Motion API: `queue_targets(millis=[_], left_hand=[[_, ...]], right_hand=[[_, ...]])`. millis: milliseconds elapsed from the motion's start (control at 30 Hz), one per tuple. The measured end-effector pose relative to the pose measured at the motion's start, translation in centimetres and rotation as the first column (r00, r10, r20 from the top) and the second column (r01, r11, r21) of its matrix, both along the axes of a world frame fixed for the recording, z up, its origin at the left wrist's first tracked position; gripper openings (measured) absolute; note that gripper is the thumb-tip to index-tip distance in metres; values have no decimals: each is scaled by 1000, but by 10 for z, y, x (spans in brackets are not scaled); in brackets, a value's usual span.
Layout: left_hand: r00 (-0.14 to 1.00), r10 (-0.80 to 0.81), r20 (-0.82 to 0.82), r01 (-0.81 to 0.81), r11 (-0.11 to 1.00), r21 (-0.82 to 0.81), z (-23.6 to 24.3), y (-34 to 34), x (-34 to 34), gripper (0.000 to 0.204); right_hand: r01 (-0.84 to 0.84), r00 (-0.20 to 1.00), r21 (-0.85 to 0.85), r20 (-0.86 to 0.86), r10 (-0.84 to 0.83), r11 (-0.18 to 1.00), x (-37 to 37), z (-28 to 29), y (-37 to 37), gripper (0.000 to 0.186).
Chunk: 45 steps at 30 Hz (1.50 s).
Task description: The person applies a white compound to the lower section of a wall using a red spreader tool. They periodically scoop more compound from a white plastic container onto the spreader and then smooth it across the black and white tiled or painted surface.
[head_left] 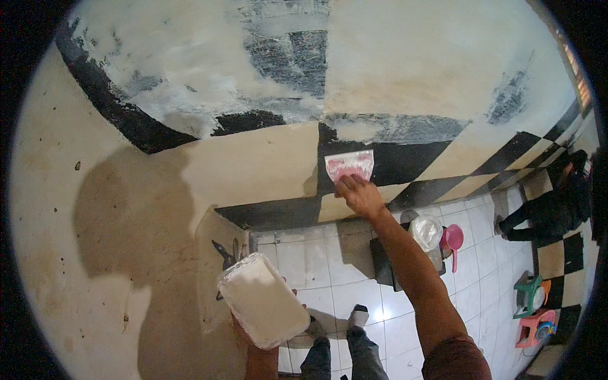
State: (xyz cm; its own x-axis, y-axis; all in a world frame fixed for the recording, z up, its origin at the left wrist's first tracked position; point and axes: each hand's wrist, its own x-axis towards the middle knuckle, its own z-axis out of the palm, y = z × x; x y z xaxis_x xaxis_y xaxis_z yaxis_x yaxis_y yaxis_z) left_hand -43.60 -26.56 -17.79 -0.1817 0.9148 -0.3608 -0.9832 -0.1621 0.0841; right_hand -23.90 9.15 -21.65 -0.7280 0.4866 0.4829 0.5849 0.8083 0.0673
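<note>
My right hand point(361, 197) is closed on a wide putty knife point(349, 166), its reddish blade smeared with white filler. The blade lies against or very near a black square of the checkered wall point(405, 158). Lower left, my left hand point(292, 291) carries a white rectangular tray point(265, 301) from beneath. Only fingertips show past the tray's edge; the rest is hidden under it. Pale filler coats the tray's inside and rim. Above the knife, patchy white filler point(285, 63) partly covers the black paint.
On the tiled floor point(304, 253), a black container point(383, 263) stands beside a clear plastic bag point(425, 231) and a pink dipper point(453, 237). Dark-handled tools point(223, 252) show behind the tray. A person in dark clothes point(551, 212) is far right, near green point(527, 296) and pink point(532, 329) stools.
</note>
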Motion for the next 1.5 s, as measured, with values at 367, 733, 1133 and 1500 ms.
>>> queue_targets(millis=[367, 733, 1133, 1500], left_hand=[[986, -93, -136, 111, 985, 131, 18, 4, 2, 91], [970, -26, -242, 18, 999, -35, -15, -21, -5, 83], [986, 21, -164, 9, 984, 180, -23, -16, -11, 83], [980, 80, -181, -63, 993, 98, -1, -6, -22, 89]], right_hand=[[392, 338, -315, -825, -453, 865, 154, 86, 54, 15], [-75, 693, -374, -686, -222, 924, -158, 87, -47, 12], [40, 987, 103, -162, -23, 994, -103, 60, -1, 20], [369, 566, -309, -674, -475, 877, 62, 18, -3, 7]])
